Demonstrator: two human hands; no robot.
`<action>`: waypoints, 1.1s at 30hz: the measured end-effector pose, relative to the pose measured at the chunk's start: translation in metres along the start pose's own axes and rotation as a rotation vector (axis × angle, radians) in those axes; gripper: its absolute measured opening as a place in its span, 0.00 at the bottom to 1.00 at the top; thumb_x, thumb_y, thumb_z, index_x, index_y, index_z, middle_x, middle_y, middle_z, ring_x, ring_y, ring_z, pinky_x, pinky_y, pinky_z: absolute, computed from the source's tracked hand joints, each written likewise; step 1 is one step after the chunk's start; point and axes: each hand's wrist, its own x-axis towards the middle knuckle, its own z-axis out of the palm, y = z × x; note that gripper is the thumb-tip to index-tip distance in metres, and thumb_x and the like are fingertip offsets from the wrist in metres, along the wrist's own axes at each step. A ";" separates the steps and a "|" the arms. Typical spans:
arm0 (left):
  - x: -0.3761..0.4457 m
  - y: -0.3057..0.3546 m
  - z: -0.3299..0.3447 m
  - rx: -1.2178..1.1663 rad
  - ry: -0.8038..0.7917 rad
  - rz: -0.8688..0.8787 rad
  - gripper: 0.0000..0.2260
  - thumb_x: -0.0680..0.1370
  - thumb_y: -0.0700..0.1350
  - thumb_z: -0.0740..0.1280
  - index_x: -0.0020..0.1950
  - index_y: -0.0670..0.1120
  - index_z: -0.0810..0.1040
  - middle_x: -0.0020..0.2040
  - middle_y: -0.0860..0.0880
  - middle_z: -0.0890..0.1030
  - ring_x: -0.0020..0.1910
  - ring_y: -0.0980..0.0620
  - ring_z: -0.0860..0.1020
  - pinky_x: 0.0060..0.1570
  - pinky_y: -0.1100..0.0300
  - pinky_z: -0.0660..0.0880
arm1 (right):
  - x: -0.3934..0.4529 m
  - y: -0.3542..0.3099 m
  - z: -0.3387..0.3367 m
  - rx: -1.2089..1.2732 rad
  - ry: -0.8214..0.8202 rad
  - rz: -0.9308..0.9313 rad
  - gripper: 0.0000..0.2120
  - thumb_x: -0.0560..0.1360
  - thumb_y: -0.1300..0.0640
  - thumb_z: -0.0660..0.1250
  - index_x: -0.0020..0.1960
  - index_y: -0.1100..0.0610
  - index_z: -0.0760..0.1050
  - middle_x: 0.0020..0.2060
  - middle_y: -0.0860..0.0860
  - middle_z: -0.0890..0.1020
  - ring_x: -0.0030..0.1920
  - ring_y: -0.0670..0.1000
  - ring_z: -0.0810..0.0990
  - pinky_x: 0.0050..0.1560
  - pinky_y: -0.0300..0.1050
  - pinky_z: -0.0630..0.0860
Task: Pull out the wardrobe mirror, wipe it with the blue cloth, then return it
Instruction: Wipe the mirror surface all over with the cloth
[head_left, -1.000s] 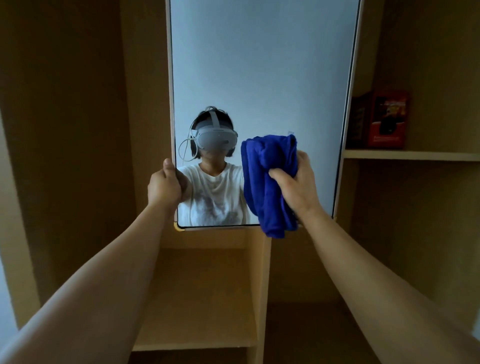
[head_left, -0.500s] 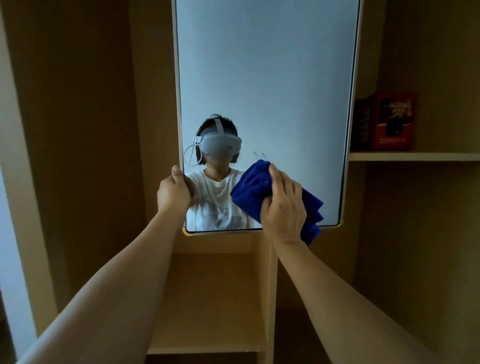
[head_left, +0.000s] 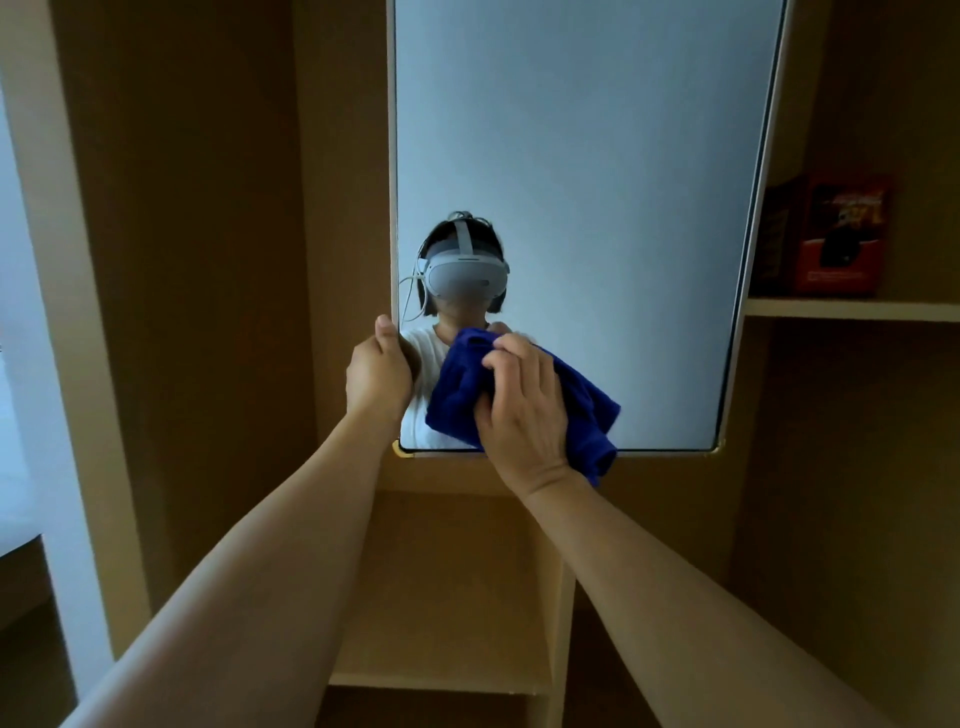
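Mirror: tall panel with a thin dark edge, standing out in front of the wardrobe; its lower edge hangs above a shelf, with small yellow corner pieces at the bottom left and bottom right.
Glass surface: reflects a pale, plain wall over most of its area; at the lower left it reflects a person in a white top wearing a grey headset.
Cloth: blue, bunched, lying against the lower left part of the glass; one fold hangs past the bottom edge of the mirror.
Right hand: fingers curled into the cloth, gripping it and holding it against the glass.
Left hand: grips the left edge of the mirror near the bottom, thumb up along the frame, fingers wrapped behind it.
Wardrobe: light brown wood; a broad upright panel stands to the left of the mirror, and open compartments lie below and to the right.
Lower shelf: a flat wooden board directly under the mirror, bounded on its right by a vertical divider.
Right shelf: a board beside the right edge of the mirror.
Red box: stands upright on the right shelf; its print is too dim to read.
Room: dim; a bright pale strip runs down the far left.
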 end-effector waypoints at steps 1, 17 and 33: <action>0.001 0.001 -0.001 -0.005 -0.012 -0.002 0.23 0.81 0.59 0.47 0.54 0.43 0.73 0.39 0.50 0.75 0.44 0.48 0.75 0.48 0.52 0.73 | 0.004 -0.005 0.003 -0.012 0.013 -0.021 0.08 0.69 0.68 0.67 0.47 0.62 0.73 0.49 0.60 0.80 0.47 0.60 0.79 0.44 0.52 0.78; -0.002 0.006 -0.012 -0.079 -0.177 -0.015 0.25 0.82 0.57 0.48 0.41 0.42 0.75 0.36 0.45 0.77 0.29 0.52 0.71 0.32 0.59 0.70 | -0.032 0.013 -0.006 -0.277 -0.483 -0.554 0.30 0.72 0.58 0.67 0.73 0.52 0.65 0.72 0.51 0.67 0.66 0.56 0.72 0.62 0.58 0.71; 0.005 0.005 -0.008 -0.153 -0.165 -0.103 0.30 0.79 0.62 0.47 0.53 0.40 0.76 0.43 0.43 0.80 0.38 0.48 0.77 0.37 0.57 0.73 | -0.033 -0.005 0.007 -0.245 -0.484 -0.418 0.31 0.69 0.59 0.69 0.71 0.50 0.69 0.71 0.48 0.69 0.66 0.58 0.70 0.65 0.67 0.63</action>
